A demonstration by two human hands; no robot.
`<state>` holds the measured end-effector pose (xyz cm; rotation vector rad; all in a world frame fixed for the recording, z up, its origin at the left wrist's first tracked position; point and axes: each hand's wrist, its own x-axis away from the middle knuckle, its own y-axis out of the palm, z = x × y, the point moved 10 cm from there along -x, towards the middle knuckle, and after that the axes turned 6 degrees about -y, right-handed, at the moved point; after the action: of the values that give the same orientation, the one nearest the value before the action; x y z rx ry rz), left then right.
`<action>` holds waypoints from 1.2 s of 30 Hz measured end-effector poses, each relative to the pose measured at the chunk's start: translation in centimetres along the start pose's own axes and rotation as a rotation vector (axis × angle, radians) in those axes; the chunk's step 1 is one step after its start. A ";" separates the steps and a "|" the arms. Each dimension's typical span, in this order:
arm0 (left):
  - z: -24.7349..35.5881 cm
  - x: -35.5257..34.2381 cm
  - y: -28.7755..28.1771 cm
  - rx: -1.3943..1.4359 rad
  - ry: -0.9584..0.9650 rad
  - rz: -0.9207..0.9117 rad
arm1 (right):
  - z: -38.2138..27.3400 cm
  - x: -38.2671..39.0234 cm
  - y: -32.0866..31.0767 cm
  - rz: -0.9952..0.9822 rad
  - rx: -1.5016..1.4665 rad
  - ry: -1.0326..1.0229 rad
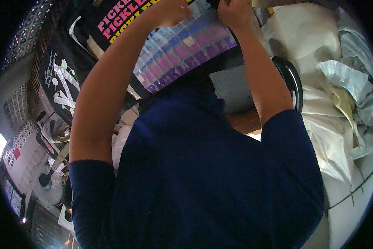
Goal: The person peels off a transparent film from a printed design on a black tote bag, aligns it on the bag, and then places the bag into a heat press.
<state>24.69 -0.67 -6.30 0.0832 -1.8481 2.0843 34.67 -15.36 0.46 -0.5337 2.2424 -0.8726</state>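
A black cloth (107,10) with rows of bold pink and yellow lettering lies at the top of the head view. On it is a shiny see-through film (165,50) with blue, pink and purple lettering. My left hand (170,13) curls closed over the film's upper left part, its fingertips partly hidden. At the upper right corner of the film, my right hand (236,14) is closed with the thumb against the fingers. What either hand pinches is too small or hidden to make out.
A grey textured pad (232,89) and a black curved handle or rail (292,79) sit near my right forearm. Large cream sacks (307,33) fill the right side. At left are a black printed bag (62,83) and a fan (46,184).
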 end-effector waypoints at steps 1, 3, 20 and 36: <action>0.7 0.8 0.7 -0.142 0.111 0.046 | 0.3 0.0 0.8 -0.055 -0.012 0.027; -0.4 1.7 -3.9 0.364 -0.258 -0.146 | 1.3 0.3 -0.9 0.047 -0.051 -0.035; -30.8 60.7 -3.1 0.939 -1.197 0.636 | -23.2 8.6 11.7 -0.628 -0.098 -0.527; 2.0 32.3 2.5 0.336 -0.845 0.713 | -25.1 9.1 17.1 -1.009 0.131 -0.436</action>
<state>-6.68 4.29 0.46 0.5295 -2.1336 3.2103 8.35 2.25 -1.61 -1.6712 1.4308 -1.1980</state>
